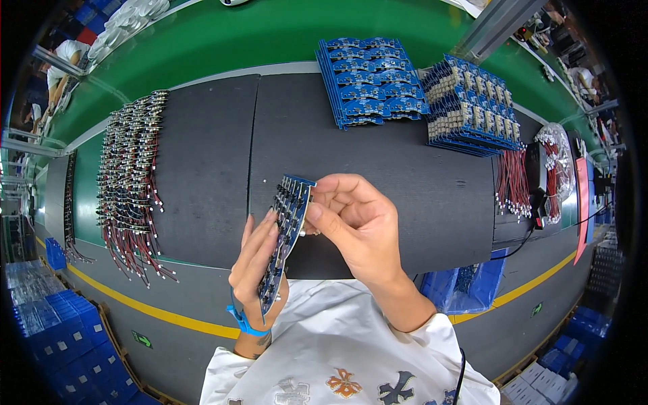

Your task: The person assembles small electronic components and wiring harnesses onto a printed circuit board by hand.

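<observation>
Head view, one item in hand: narrow blue circuit-board panel with rows of black components, held steeply tilted between the two hands, above the near edge of the matte black tabletop.

Left hand: supports the panel's left side, fingers extended and close together; thumb hidden. Right hand: thumb and forefinger bent to the panel's upper right edge, other fingers curled; whether they pinch the edge or a small part, cannot tell.

Surroundings: leaning stack of blue boards; stack of blue boards with pale connectors; bundle of red wires with white plugs; rows of boards with trailing red and black leads.

Step, as judged: close handwork along the panel's edge. Next move calls for a steady left hold and precise right fingertips.
</observation>
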The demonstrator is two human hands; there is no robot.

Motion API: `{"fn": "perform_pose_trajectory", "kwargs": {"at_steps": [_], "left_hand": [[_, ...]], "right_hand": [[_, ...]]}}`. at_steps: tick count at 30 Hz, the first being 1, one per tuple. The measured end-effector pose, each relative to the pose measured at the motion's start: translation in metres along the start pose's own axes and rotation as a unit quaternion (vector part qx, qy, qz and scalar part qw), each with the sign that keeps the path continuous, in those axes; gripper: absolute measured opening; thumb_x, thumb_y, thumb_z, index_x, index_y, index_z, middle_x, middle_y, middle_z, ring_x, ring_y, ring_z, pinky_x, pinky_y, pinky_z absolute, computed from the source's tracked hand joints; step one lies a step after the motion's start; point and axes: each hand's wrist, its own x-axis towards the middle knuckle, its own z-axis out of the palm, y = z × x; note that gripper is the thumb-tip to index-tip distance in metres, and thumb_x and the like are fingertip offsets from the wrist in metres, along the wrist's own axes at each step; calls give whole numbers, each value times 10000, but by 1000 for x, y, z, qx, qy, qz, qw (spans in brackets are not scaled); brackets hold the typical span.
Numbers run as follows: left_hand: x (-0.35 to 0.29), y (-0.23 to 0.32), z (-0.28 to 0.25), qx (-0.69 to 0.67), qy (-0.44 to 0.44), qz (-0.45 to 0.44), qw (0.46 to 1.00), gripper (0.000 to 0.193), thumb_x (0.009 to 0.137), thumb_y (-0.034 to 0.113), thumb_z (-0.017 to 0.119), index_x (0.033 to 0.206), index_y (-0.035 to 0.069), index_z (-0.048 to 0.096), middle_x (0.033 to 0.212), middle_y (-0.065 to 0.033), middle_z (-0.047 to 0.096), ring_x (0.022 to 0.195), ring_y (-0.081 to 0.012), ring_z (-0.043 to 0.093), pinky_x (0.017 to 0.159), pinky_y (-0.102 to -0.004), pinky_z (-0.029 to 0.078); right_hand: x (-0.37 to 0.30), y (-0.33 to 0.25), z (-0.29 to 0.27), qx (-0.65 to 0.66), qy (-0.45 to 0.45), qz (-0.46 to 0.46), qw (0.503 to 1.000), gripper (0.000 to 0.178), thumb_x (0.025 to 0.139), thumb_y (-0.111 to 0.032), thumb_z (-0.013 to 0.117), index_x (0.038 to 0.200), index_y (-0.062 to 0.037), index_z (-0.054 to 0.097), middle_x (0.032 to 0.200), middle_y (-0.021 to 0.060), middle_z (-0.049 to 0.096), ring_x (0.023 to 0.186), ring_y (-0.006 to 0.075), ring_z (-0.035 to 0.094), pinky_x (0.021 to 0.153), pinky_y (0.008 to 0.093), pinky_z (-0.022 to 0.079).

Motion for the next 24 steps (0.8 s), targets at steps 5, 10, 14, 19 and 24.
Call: {"fn": "perform_pose_trajectory", "kwargs": {"at_steps": [5, 10, 14, 19, 24], "left_hand": [[-4, -5, -2, -9, -18, 4, 1000, 286, 754, -108, 488, 1024, -68, 572, 1040, -230, 599, 1028, -358, 569, 937, -538, 368], [1, 0, -2, 40, -4, 6, 999, 159, 808, -81, 507, 954, -73, 571, 996, -218, 617, 1011, -360, 577, 918, -513, 404], [-4, -2, -5, 5, 31, -66, 997, 183, 786, -74, 548, 967, -81, 576, 980, -226, 619, 959, -315, 608, 873, -431, 449], [-15, -7, -12, -74, 144, -224, 961, 144, 764, -44, 632, 900, -68, 590, 897, -186, 644, 827, -237, 643, 733, -302, 490], [19, 7, -23, 27, 79, -95, 992, 186, 728, -72, 624, 913, -58, 605, 985, -214, 630, 923, -277, 630, 801, -314, 483]], "right_hand": [[2, -3, 3, 42, 28, 15, 999, 232, 819, 21, 595, 1033, 49, 510, 889, 102, 617, 803, 121, 606, 701, 221, 507], [1, 0, -1, 43, 12, 8, 999, 223, 814, 22, 602, 1018, 50, 517, 898, 104, 615, 816, 122, 606, 710, 223, 508], [2, 12, -9, -41, 59, -36, 997, 205, 805, 18, 612, 995, 35, 535, 866, 87, 614, 753, 107, 597, 655, 229, 498], [6, 40, -32, -335, 67, -93, 935, 152, 746, 29, 640, 888, 10, 589, 810, 78, 608, 718, 150, 593, 651, 277, 474], [0, 42, -42, -534, 25, -259, 804, 136, 681, 12, 651, 809, -10, 609, 809, 83, 589, 835, 254, 567, 820, 370, 423]]}}
